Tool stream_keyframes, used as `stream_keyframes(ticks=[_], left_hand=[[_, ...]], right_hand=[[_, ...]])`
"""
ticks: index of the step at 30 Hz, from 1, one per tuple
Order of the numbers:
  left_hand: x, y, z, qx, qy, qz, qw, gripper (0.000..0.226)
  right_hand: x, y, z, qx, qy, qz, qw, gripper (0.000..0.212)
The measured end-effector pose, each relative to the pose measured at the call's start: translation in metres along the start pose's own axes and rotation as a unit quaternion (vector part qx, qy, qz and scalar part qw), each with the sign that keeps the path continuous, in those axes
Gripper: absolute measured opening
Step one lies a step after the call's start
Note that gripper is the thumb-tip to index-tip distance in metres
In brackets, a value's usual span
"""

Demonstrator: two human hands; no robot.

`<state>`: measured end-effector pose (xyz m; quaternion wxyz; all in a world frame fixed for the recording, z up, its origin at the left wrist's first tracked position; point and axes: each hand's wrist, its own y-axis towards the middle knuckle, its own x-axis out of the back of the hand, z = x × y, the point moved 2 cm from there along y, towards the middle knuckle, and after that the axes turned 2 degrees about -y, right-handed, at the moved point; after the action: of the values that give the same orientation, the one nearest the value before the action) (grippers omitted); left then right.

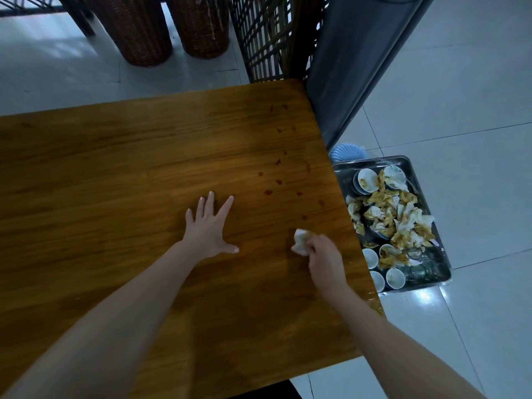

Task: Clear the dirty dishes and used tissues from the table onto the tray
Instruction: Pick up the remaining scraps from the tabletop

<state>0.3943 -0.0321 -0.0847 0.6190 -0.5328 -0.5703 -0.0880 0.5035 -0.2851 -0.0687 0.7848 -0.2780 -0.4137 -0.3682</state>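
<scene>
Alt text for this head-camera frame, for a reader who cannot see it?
A right hand pinches a crumpled tissue on a wooden table dotted with reddish stains, while the left hand rests flat with fingers spread. Below the table's right edge, a metal tray holds small bowls and a heap of stained tissues.

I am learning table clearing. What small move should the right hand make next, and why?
Probably lift the tissue rightwards over the table edge onto the tray: the right hand pinches it, and the tray below holds dishes and other used tissues.
</scene>
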Motion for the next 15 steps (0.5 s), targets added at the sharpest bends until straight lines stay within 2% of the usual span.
stream_keyframes(ticks=[5, 7, 11, 13, 15], left_hand=[[0.006, 0.009, -0.006, -0.010, 0.010, 0.020, 1.000, 0.130], [0.010, 0.014, -0.006, -0.005, 0.013, 0.023, 1.000, 0.130], [0.017, 0.025, 0.001, 0.018, 0.024, 0.033, 0.999, 0.132], [0.024, 0.032, 0.005, 0.021, 0.031, 0.032, 0.999, 0.133], [0.031, 0.040, 0.007, 0.019, 0.044, 0.029, 0.998, 0.133]], right_hand=[[-0.018, -0.054, 0.014, 0.074, -0.005, 0.002, 0.997, 0.028], [-0.021, -0.051, 0.015, 0.060, 0.006, -0.004, 0.998, 0.028], [-0.023, -0.041, 0.010, 0.004, 0.039, 0.019, 0.999, 0.015], [-0.022, -0.035, 0.007, 0.005, 0.040, 0.025, 0.999, 0.014], [-0.016, -0.017, 0.002, -0.030, 0.056, 0.016, 0.998, 0.015]])
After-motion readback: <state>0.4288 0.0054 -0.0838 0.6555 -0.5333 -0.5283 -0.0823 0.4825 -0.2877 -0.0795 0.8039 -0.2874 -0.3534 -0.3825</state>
